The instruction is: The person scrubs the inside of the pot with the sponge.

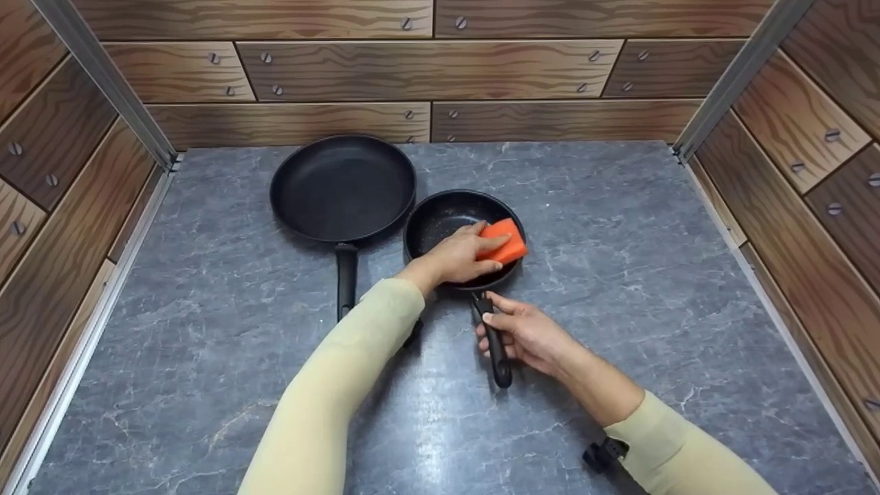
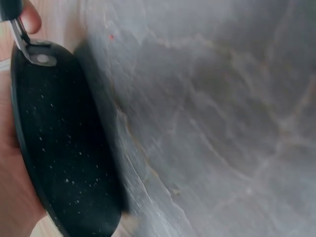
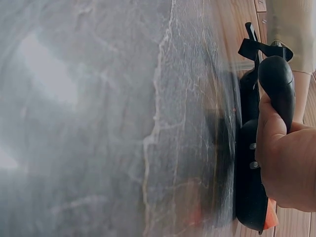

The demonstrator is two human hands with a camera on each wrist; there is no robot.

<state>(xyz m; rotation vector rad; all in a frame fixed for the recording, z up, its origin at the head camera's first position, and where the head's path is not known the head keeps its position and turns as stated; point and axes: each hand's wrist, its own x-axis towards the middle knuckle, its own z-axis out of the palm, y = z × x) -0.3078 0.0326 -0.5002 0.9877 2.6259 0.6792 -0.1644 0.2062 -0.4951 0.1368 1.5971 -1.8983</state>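
In the head view, the small black frying pan [image 1: 443, 213] rests on the grey marbled table, its inside marked with specks. My left hand [image 1: 464, 254] reaches into it and holds an orange sponge [image 1: 507, 242] against the right inner wall, fingers spread along the sponge. The right hand [image 1: 533, 335] grips the pan's black handle [image 1: 498, 350] near the pan end. Speckled outer wall of the pan [image 2: 69, 148] fills the left of the left wrist view. From the right wrist, the sponge [image 3: 270, 217] peeks past the rim, beyond my right hand [image 3: 284, 158].
A larger black frying pan [image 1: 344, 185] sits at the back left, close beside the small one. Its handle [image 1: 346, 275] points toward me, partly hidden by the left sleeve [image 1: 344, 371]. Wood-patterned walls [image 1: 426, 69] border the table [image 1: 619, 275] at back and sides.
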